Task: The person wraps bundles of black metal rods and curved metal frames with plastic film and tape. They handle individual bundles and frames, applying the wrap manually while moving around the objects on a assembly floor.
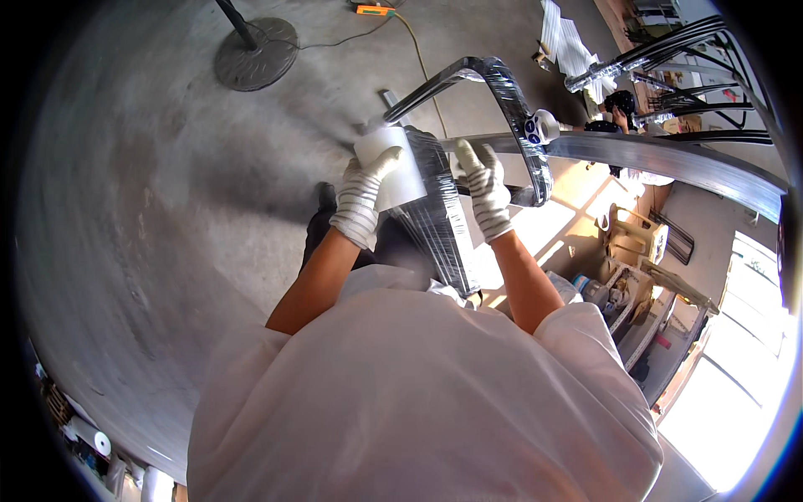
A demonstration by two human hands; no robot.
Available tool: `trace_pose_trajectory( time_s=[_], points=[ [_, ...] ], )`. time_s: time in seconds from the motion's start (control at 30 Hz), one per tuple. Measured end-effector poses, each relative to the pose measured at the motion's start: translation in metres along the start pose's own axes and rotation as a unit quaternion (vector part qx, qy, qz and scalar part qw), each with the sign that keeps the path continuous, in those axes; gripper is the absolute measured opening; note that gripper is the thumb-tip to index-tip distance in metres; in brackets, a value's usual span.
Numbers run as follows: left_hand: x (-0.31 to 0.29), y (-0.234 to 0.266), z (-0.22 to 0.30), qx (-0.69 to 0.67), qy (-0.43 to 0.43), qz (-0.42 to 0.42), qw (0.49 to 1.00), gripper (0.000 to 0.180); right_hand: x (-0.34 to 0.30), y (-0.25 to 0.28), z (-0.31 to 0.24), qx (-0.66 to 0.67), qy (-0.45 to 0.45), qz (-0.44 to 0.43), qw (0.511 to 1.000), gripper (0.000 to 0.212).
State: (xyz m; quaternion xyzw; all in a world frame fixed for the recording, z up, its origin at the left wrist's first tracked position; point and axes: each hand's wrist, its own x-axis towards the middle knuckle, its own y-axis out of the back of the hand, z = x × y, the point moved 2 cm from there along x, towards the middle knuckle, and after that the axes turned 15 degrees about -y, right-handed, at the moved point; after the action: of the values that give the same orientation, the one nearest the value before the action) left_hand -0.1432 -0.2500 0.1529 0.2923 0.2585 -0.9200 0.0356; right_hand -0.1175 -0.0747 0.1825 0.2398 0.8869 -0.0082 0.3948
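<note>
Both my hands wear pale striped work gloves. My left hand (365, 188) is closed on a white, slightly see-through sheet-like piece (396, 177), its thumb lying across the face; whether this is a sheet or a roll I cannot tell. Just right of it, a long black bundle (443, 213) wrapped in shiny clear film slants toward my body. My right hand (485, 186) is held up beyond the bundle's right side, fingers apart, with nothing in it. Farther off, a bent black frame (510, 96), also film-wrapped, rises in a loop.
A tape roll (542, 127) sits by the frame, near a long metal beam (661, 156) running right. On the floor stand a round black base (256, 54) with a pole and an orange power strip (375, 10). Cluttered shelving (648, 322) lies right; another person (621, 107) is far right.
</note>
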Motion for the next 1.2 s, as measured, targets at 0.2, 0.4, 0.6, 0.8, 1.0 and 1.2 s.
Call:
trace_pose_trajectory(
  time_s=[0.2, 0.4, 0.6, 0.8, 1.0, 1.2],
  points=[
    [0.001, 0.007, -0.003, 0.005, -0.025, -0.028, 0.999, 0.052, 0.067, -0.006, 0.048, 0.151, -0.257, -0.422, 0.856, 0.075],
    [-0.006, 0.028, 0.017, 0.097, -0.04, -0.051, 0.993, 0.048, 0.059, -0.045, 0.067, 0.221, -0.256, -0.495, 0.8, 0.076],
    [-0.018, 0.036, 0.013, 0.232, -0.106, 0.019, 0.967, 0.068, 0.037, -0.047, 0.049, 0.166, -0.174, -0.475, 0.847, 0.07],
    [-0.009, 0.072, -0.001, 0.221, -0.112, 0.075, 0.966, 0.066, 0.032, -0.051, 0.06, 0.172, -0.309, -0.605, 0.713, 0.074],
    [0.006, 0.14, -0.089, -0.103, 0.073, -0.037, 0.991, 0.048, 0.078, -0.038, 0.095, 0.098, -0.268, -0.446, 0.848, 0.064],
    [0.031, 0.113, -0.096, 0.048, 0.082, -0.037, 0.995, 0.03, 0.057, -0.05, 0.159, 0.276, -0.391, -0.381, 0.791, 0.046]
  ],
)
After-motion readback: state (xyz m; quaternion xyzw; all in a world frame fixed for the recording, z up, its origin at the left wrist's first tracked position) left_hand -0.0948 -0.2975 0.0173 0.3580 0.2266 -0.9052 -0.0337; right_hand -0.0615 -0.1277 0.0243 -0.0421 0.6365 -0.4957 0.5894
